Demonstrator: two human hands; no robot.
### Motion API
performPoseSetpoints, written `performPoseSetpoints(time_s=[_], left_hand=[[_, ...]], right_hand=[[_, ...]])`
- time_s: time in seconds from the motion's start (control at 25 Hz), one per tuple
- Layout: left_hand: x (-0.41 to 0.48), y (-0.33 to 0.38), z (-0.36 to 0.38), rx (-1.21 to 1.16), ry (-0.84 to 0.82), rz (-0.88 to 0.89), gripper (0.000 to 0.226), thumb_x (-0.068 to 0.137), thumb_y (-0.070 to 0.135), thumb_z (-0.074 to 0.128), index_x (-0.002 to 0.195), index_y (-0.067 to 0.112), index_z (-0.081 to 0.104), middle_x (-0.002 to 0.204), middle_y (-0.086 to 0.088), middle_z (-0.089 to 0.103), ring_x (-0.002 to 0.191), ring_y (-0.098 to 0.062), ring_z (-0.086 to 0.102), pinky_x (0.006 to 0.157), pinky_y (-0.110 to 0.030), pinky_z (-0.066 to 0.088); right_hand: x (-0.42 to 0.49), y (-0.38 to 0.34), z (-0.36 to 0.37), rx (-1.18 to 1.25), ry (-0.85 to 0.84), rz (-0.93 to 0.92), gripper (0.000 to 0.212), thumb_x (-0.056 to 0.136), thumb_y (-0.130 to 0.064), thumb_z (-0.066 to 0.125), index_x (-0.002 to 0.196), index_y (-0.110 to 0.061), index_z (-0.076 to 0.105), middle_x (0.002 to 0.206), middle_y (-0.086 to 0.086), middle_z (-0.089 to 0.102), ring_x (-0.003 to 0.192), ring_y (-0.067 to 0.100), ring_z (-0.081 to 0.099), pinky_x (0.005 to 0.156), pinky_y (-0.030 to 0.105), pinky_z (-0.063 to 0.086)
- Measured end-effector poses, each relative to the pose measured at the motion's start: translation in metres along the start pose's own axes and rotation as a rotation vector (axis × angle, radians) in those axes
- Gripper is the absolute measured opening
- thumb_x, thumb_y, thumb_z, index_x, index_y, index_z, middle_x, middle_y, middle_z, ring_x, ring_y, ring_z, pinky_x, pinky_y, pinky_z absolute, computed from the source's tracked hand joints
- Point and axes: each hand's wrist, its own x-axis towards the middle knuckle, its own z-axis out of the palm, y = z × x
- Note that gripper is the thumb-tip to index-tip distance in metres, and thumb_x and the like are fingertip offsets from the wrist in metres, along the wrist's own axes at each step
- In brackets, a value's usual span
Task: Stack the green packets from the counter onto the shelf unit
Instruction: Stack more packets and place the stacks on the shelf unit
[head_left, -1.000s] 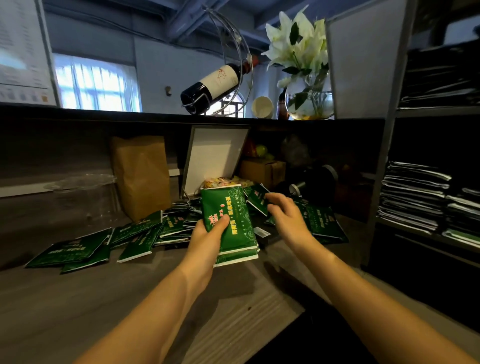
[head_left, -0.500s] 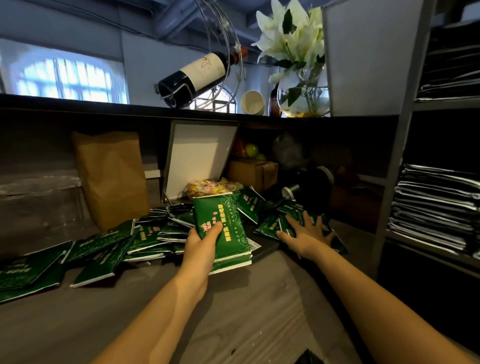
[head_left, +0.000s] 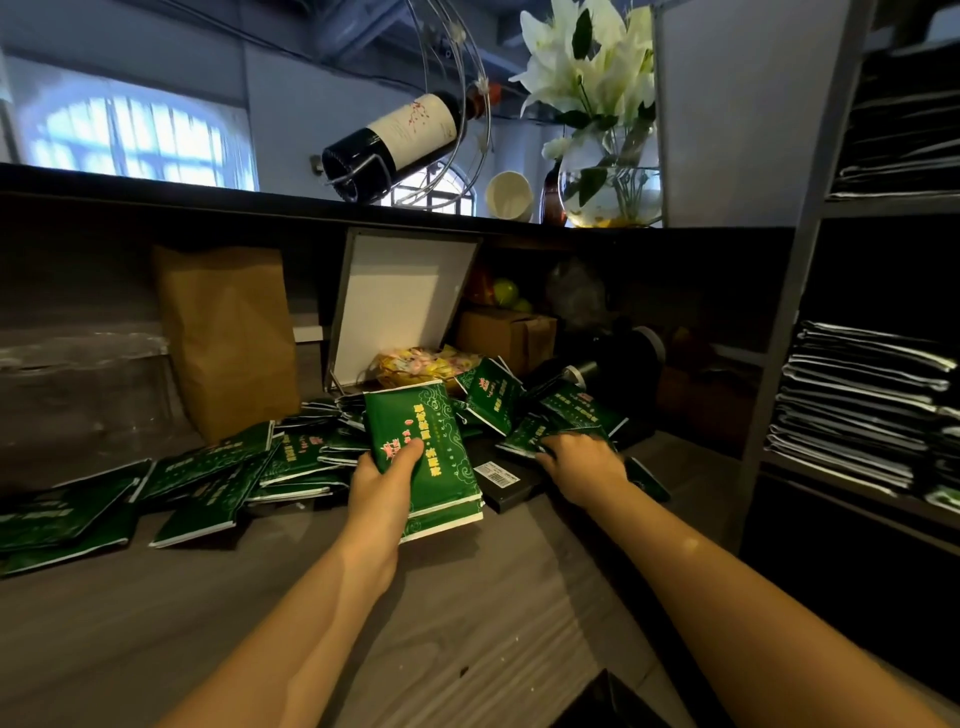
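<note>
Since half a second ago the right hand (head_left: 582, 465) has gone from flat to curled over a packet (head_left: 566, 434) in the pile (head_left: 291, 457) at the counter's (head_left: 467, 623) back edge; whether it grips, I cannot tell. The left hand (head_left: 382, 483) clamps a stack (head_left: 421, 452). Square each packet onto the stack before turning to the shelf (head_left: 779, 364) at the right edge. The packets' yellow print is unreadable.

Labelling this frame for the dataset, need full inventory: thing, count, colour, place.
held packets: small stack, green, left hand
loose packets: many, green, scattered on counter
shelf unit: one, grey, right, holding dark stacks
paper bag: one, brown, counter back
open box: one, white lid, behind packets
wine bottle: one, dark, wire rack on ledge
vase: one, clear, white lilies, ledge
cup: one, white, ledge
left hand: grips held packets
right hand: on loose packets, grip unclear
</note>
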Motion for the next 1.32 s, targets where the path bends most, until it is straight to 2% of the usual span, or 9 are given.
performPoseSetpoints(time_s=[0.2,0.32,0.48,0.56,0.68,0.8,0.92,1.12,1.32], left_hand=[[-0.004,0.001,0.0,-0.01,-0.006,-0.008,0.026,0.092,0.023,0.059,0.116,0.014,0.057,0.106,-0.013,0.068,0.09,-0.03,0.066,0.087,-0.045,0.053],[-0.006,0.006,0.0,-0.02,0.003,-0.019,0.025,0.091,0.026,0.06,0.114,0.017,0.056,0.109,-0.012,0.067,0.097,-0.031,0.066,0.093,-0.051,0.05],[-0.014,0.025,0.0,-0.066,0.004,0.013,0.017,0.091,0.029,0.059,0.105,0.022,0.054,0.109,-0.01,0.067,0.098,-0.029,0.065,0.094,-0.05,0.049],[-0.019,0.031,-0.003,-0.079,0.006,0.032,0.018,0.091,0.029,0.059,0.106,0.021,0.053,0.106,-0.009,0.066,0.093,-0.027,0.066,0.089,-0.046,0.052],[-0.025,0.032,-0.007,-0.069,0.023,0.032,0.025,0.091,0.029,0.059,0.113,0.018,0.051,0.102,-0.008,0.066,0.087,-0.025,0.066,0.078,-0.04,0.054],[-0.019,0.034,-0.006,-0.067,0.044,0.013,0.022,0.092,0.028,0.059,0.11,0.018,0.05,0.106,-0.011,0.065,0.088,-0.027,0.065,0.086,-0.046,0.053],[0.0,0.042,0.005,-0.066,0.038,0.044,0.023,0.092,0.028,0.059,0.11,0.016,0.049,0.11,-0.013,0.065,0.091,-0.029,0.065,0.089,-0.049,0.052],[0.047,0.048,0.031,-0.038,-0.006,0.072,0.02,0.09,0.026,0.06,0.106,0.019,0.05,0.107,-0.013,0.066,0.091,-0.031,0.066,0.087,-0.048,0.053],[0.081,0.049,0.039,-0.054,-0.053,0.1,0.028,0.091,0.025,0.059,0.117,0.016,0.054,0.102,-0.01,0.068,0.083,-0.024,0.067,0.074,-0.037,0.055]], right_hand=[[-0.016,-0.003,-0.004,0.08,0.106,-0.017,0.032,0.102,-0.03,0.037,0.115,-0.012,0.06,0.113,0.014,0.063,0.103,0.035,0.057,0.078,0.04,0.047],[-0.039,-0.012,-0.009,0.121,0.109,-0.15,0.031,0.101,-0.032,0.037,0.112,-0.014,0.06,0.112,0.012,0.063,0.103,0.035,0.056,0.075,0.039,0.046],[-0.076,-0.04,-0.009,0.145,0.094,-0.359,0.033,0.099,-0.037,0.038,0.121,-0.022,0.058,0.131,0.003,0.056,0.12,0.031,0.05,0.089,0.042,0.047],[-0.084,-0.053,-0.009,0.164,-0.017,-0.402,0.043,0.097,-0.044,0.039,0.137,-0.03,0.042,0.142,0.0,0.046,0.131,0.029,0.04,0.102,0.048,0.039],[-0.08,-0.057,-0.017,0.426,-0.128,-0.32,0.059,0.092,-0.053,0.042,0.146,-0.035,0.024,0.143,0.001,0.047,0.133,0.025,0.039,0.109,0.057,0.024],[-0.05,-0.044,-0.019,0.546,0.05,-0.28,0.037,0.093,-0.04,0.046,0.124,-0.025,0.058,0.127,0.004,0.061,0.121,0.026,0.052,0.1,0.045,0.04],[-0.005,-0.017,-0.02,0.443,0.122,-0.16,0.03,0.091,-0.032,0.05,0.115,-0.02,0.064,0.123,0.007,0.061,0.116,0.027,0.053,0.095,0.04,0.044],[0.064,0.005,-0.018,0.163,0.019,0.053,0.056,0.091,-0.057,0.043,0.141,-0.033,0.038,0.152,0.007,0.027,0.14,0.03,0.021,0.113,0.047,0.017],[0.108,0.007,-0.003,0.144,-0.014,0.105,0.076,0.082,-0.074,0.039,0.147,-0.037,0.024,0.159,0.008,0.008,0.145,0.032,0.003,0.113,0.058,0.002]])
